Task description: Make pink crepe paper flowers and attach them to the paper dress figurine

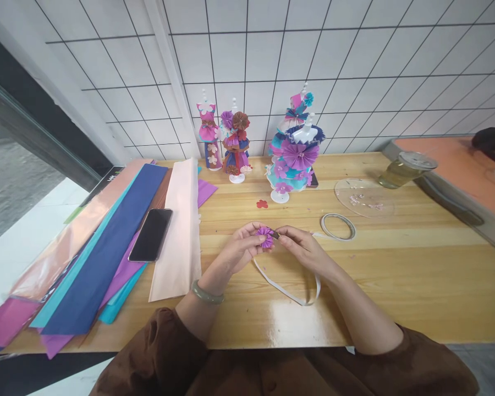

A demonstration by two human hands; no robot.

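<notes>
My left hand grips a small purple pleated paper rosette between thumb and fingers, above the middle of the table. At the rosette's right edge, the thumb and fingers of my right hand pinch a small dark piece; its kind is too small to make out. A narrow white strip loops on the table below both hands. To the right lies a roll of tape, with a white end reaching toward my right hand. A red paper flower lies flat beyond the hands.
Miniature dress forms in paper dresses stand along the tiled wall. Folded coloured paper covers the left side, with a phone on top. At right are a clear plate with small beads and a tilted lidded cup.
</notes>
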